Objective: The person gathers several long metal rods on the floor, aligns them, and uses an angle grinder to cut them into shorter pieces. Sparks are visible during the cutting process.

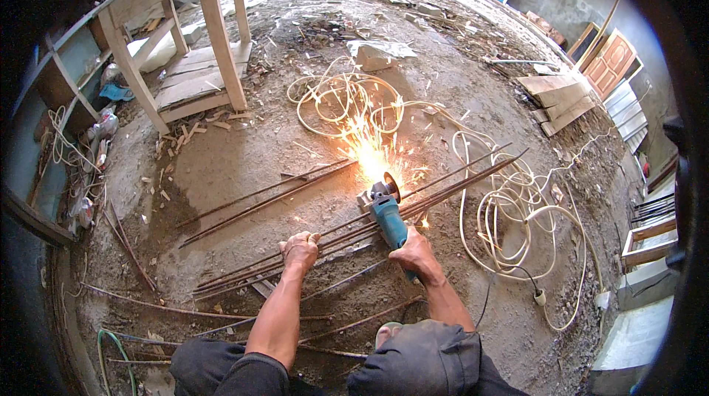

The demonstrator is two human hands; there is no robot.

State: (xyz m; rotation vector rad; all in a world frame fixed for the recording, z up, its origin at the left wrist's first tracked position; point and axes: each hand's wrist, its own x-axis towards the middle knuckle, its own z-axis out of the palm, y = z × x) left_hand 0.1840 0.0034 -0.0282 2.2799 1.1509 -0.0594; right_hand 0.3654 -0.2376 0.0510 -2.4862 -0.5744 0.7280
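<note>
Dirt floor point(240, 145), grey wall point(583, 4) at two o'clock! Right hand point(415, 255) grips grinder point(388, 222), nose toward eleven; left hand point(299, 251) clutches rods point(458, 188), eight-to-two.

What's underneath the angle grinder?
Rusty metal rods run beneath the angle grinder, showing on either side; its body and your right hand hide whatever lies directly underneath.

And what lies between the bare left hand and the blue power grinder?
The head view shows long, thin, rusty brown metal rods between the left hand and the grinder.
</note>
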